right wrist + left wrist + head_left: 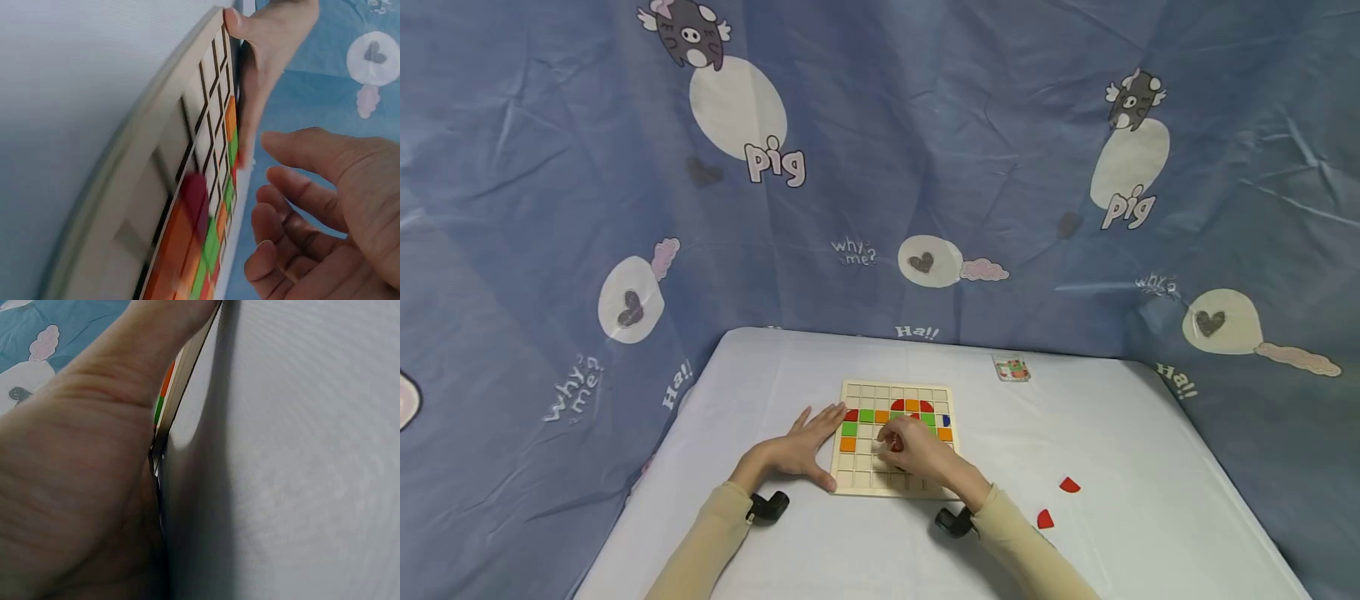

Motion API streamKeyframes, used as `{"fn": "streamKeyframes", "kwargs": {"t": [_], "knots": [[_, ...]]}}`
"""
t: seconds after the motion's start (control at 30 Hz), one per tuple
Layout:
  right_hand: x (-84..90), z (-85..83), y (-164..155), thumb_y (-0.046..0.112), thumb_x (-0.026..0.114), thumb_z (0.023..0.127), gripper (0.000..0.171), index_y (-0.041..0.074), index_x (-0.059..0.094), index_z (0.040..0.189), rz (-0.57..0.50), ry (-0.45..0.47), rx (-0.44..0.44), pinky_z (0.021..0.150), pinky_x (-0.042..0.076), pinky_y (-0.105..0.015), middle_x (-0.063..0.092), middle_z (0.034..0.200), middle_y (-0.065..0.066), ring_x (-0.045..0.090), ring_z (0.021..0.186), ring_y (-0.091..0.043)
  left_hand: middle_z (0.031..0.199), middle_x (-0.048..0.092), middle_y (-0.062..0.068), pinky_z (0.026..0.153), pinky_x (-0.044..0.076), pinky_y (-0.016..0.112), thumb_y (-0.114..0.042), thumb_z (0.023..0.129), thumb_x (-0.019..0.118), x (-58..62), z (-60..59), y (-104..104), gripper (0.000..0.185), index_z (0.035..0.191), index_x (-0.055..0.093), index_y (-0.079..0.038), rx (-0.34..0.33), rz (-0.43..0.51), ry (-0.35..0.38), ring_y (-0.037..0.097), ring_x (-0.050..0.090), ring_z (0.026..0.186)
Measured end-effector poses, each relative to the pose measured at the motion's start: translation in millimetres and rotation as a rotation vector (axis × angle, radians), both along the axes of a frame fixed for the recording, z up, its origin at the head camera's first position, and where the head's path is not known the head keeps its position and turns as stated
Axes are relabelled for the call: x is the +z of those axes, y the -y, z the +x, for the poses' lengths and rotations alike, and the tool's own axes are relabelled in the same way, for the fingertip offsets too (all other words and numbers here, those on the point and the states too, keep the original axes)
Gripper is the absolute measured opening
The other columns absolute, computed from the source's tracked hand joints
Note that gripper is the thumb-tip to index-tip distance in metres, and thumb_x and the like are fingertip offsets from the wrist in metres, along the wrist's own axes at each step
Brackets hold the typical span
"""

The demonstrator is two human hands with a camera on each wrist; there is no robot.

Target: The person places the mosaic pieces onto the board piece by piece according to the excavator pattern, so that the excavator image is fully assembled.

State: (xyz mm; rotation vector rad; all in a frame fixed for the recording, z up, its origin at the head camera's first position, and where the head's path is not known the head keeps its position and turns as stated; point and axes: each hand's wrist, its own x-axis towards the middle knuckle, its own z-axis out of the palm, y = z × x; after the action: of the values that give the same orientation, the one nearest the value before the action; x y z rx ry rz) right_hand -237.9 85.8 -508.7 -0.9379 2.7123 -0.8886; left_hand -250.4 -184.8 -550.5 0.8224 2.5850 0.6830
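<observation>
A pale wooden grid board (862, 479) lies on the table, with red, green, orange and blue pieces set in some squares. My left hand (799, 450) rests at its left side, fingers spread, thumb at the near left corner and fingertips at the far left edge. Over the board's middle is my right hand (925, 452), fingers loosely bent. A red piece (897, 442) shows beneath those fingers in the head view. From the right wrist, thumb and fingers (300, 153) stand apart with nothing between them, and a blurred dark red piece (195, 195) appears at the board.
Two red quarter-round pieces, one farther (1070, 484) and one nearer (1045, 519), lie on the white table (1150, 500) right of the board. A clear box (1011, 368) with coloured pieces stands at the back right. Blue patterned cloth (850, 167) hangs around the table.
</observation>
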Motion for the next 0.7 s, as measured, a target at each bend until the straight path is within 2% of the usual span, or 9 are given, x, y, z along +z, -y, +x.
{"fn": "streamKeyframes", "kwargs": {"t": [0.27, 0.57, 0.7], "knots": [[0.2, 38.4, -79.9, 0.018, 0.077, 0.082, 0.019, 0.010, 0.065, 0.095, 0.010, -0.008, -0.148, 0.059, 0.045, -0.018, 0.059, 0.084, 0.003, 0.051, 0.073, -0.009, 0.164, -0.002, 0.005, 0.119, -0.011, 0.055, -0.065, 0.062, 0.080, 0.1, 0.7, -2.1, 0.132, 0.156, 0.005, -0.012, 0.027, 0.004, 0.014, 0.026, -0.003, 0.152], [-11.8, 82.2, -166.3, 0.018, 0.083, 0.074, 0.027, 0.011, 0.064, 0.091, 0.017, 0.019, -0.472, 0.057, 0.042, -0.019, 0.055, 0.078, 0.005, 0.047, 0.067, -0.003, 0.164, -0.002, 0.007, 0.119, -0.011, 0.057, -0.061, 0.063, 0.081, -0.3, 1.0, -1.3, 0.130, 0.156, 0.005, -0.011, 0.011, 0.025, 0.013, 0.028, -0.004, 0.151], [-16.3, 98.0, -194.3, 0.020, 0.085, 0.072, 0.033, 0.009, 0.060, 0.092, 0.036, 0.058, -0.582, 0.057, 0.040, -0.019, 0.053, 0.074, 0.003, 0.045, 0.064, -0.003, 0.164, -0.002, 0.006, 0.119, -0.011, 0.057, -0.063, 0.063, 0.080, -0.8, 0.9, -1.6, 0.131, 0.156, 0.005, -0.011, 0.016, 0.018, 0.009, 0.028, -0.003, 0.151]]}}
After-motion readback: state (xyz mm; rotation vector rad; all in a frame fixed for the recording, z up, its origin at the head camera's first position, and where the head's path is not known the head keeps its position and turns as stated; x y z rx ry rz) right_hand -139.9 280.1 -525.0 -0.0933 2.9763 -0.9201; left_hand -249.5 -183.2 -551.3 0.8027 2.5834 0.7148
